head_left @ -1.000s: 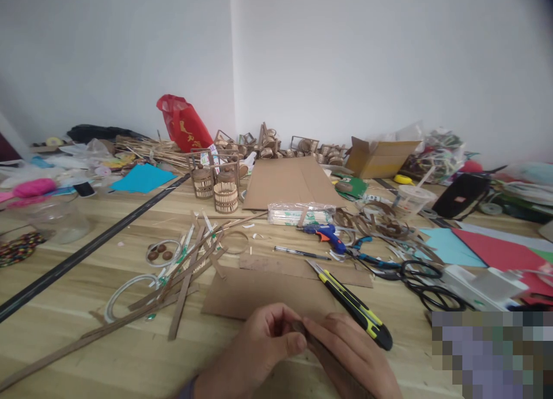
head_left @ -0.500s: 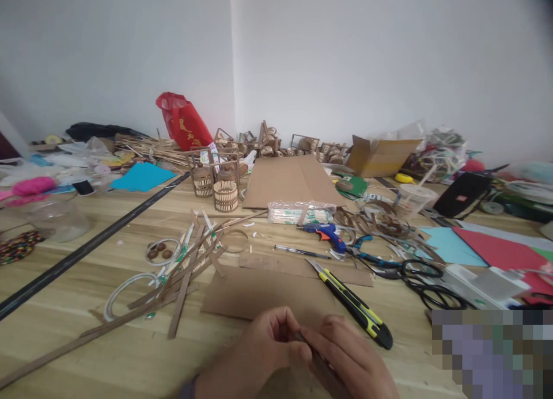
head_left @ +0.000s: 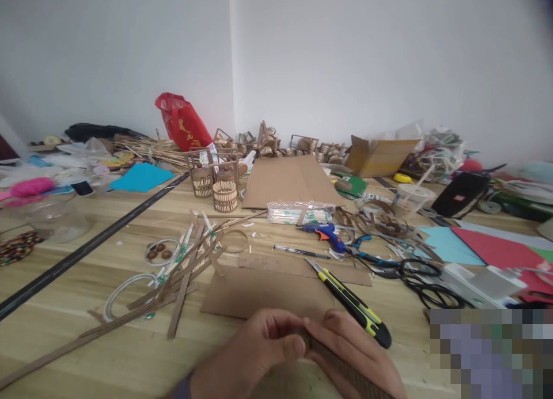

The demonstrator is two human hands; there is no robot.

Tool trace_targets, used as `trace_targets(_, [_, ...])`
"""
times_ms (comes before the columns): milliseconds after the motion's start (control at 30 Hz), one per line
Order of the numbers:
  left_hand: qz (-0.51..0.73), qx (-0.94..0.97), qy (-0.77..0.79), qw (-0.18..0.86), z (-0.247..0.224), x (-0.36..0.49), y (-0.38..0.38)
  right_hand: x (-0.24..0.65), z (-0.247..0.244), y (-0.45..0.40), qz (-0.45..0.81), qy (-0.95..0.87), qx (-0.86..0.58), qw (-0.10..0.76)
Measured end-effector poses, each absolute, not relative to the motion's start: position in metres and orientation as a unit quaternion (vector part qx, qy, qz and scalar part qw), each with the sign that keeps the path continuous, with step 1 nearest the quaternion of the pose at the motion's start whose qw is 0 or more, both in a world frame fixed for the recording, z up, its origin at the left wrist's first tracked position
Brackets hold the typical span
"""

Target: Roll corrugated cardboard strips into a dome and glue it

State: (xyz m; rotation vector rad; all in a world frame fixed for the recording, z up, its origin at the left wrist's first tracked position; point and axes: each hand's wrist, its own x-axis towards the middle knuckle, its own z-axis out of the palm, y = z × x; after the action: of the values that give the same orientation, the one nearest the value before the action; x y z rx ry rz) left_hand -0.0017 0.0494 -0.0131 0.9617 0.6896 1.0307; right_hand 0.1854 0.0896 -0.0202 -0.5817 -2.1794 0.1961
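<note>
Close to the table's front edge, both hands are closed on a narrow brown cardboard strip (head_left: 352,376), whose ridged face shows. My left hand (head_left: 257,347) pinches its far end between thumb and fingers. My right hand (head_left: 354,347) wraps around the strip just beside it, and the strip runs down to the lower right out of view. Right of my right hand lies a yellow and black utility knife (head_left: 352,301), blade out. Beyond my fingers a flat piece of brown cardboard (head_left: 259,289) rests on the table.
Cardboard strips (head_left: 185,295) lie crossed on the left near a ring with brown beads (head_left: 162,251). A blue glue gun (head_left: 328,236), a pen (head_left: 302,251), pliers (head_left: 371,259) and black scissors (head_left: 432,284) lie ahead and right. Small stick baskets (head_left: 225,196) stand farther back.
The strip has turned a little, so more of its ridged face shows. My left thumb and my right hand have shifted slightly along it.
</note>
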Motion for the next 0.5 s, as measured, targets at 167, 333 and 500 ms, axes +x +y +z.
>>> trace_targets(167, [0.475, 0.406, 0.349, 0.698, -0.013, -0.002, 0.051, 0.191, 0.001, 0.091, 0.107, -0.883, -0.16, 0.429])
trace_targets(333, [0.473, 0.438, 0.344, 0.683, -0.019, -0.001, 0.051, 0.197, -0.018, 0.093, 0.051, -0.899, -0.17, 0.401])
trace_targets(500, [0.46, 0.46, 0.395, 0.648, -0.022, -0.001, 0.051, 0.196, -0.028, 0.09, -0.026, -0.89, -0.196, 0.411])
